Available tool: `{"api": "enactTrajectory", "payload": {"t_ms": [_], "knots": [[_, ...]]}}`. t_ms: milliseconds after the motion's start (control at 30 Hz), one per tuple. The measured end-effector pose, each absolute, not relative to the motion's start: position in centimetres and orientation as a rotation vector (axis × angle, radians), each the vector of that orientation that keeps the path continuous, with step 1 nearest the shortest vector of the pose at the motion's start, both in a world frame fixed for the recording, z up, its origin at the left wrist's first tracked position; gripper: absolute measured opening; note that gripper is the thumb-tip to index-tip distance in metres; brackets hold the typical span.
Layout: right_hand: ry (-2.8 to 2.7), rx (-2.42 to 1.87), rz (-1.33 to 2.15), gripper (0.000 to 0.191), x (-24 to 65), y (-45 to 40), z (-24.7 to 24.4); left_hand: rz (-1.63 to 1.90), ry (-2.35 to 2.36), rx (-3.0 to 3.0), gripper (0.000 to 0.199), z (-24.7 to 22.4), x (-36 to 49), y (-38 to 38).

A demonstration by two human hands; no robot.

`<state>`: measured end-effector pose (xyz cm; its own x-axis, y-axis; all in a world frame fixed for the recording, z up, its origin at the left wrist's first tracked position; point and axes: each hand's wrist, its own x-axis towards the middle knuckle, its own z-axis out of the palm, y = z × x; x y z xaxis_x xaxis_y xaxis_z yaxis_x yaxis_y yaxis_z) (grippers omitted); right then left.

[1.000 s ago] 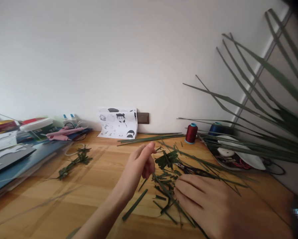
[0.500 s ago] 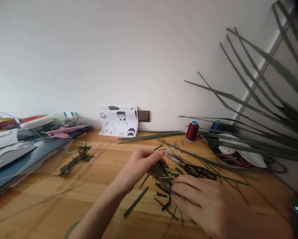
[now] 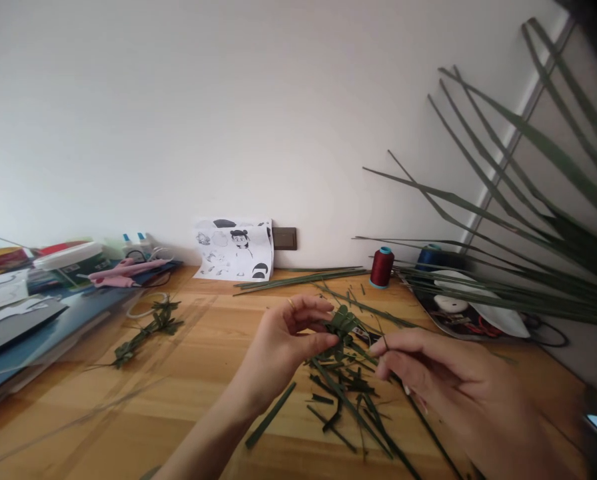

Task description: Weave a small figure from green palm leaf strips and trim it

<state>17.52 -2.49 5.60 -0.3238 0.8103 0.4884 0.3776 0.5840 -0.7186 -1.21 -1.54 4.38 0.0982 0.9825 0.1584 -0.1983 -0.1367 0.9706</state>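
My left hand (image 3: 294, 343) pinches a small bunch of folded green leaf strips (image 3: 343, 321) between thumb and fingertips, held above the tabletop. To its right, my right hand (image 3: 441, 377) is closed, thumb against forefinger, on a thin leaf strip (image 3: 384, 341) whose end sticks up from the pinch. Most of the scissors are hidden behind my right hand; only part of the metal blades (image 3: 362, 333) shows between the hands. Cut leaf pieces (image 3: 356, 383) lie scattered underneath, with longer strips (image 3: 388, 437) running toward me.
A finished-looking leaf figure (image 3: 151, 331) lies to the left near a white ring. Printed paper (image 3: 233, 252) leans on the wall. A dark red thread spool (image 3: 381, 268) stands by a tray (image 3: 428, 319). Long leaves (image 3: 538, 233) reach in from the right. A pink glue gun (image 3: 123, 272) lies at left.
My left hand has turned, lifting the leaf bunch into clearer view. My right hand has risen from the scraps and now pinches a thin strip. Longer strips now extend toward me below the hands.
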Motion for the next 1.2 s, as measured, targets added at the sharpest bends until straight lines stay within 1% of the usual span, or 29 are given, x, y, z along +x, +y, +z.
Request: {"api": "enactTrajectory", "payload": {"t_ms": [100, 200, 433, 533, 700, 933, 1200], "knots": [[-1.895, -0.959, 0.598, 0.009, 17.5, -2.7, 6.1, 1.355, 0.944, 1.210, 0.024, 4.1, -1.0, -1.4], [-1.796, -0.987, 0.536, 0.009, 17.4, -2.9, 6.3, 1.363, 0.963, 1.211, 0.023, 4.0, -0.7, -1.6], [-1.882, -0.814, -0.102, 0.013, 17.3, -3.0, 5.4, 1.360, 0.969, 1.239, 0.022, 4.1, -0.2, -2.2], [-1.952, -0.757, -0.267, 0.018, 17.3, -2.9, 4.7, 1.378, 0.985, 1.252, 0.023, 4.1, -0.2, -2.3], [-2.044, -0.778, -0.337, 0.029, 17.7, -3.0, 4.7, 1.400, 1.009, 1.260, 0.023, 4.0, -0.2, -2.6], [-1.994, -0.895, -0.389, 0.021, 17.1, -3.6, 4.8, 1.382, 0.989, 1.272, 0.020, 4.3, 0.0, -2.6], [-2.050, -0.805, -0.567, 0.013, 17.6, -3.5, 4.8, 1.354, 1.018, 1.196, 0.024, 4.2, 0.5, -2.8]]}}
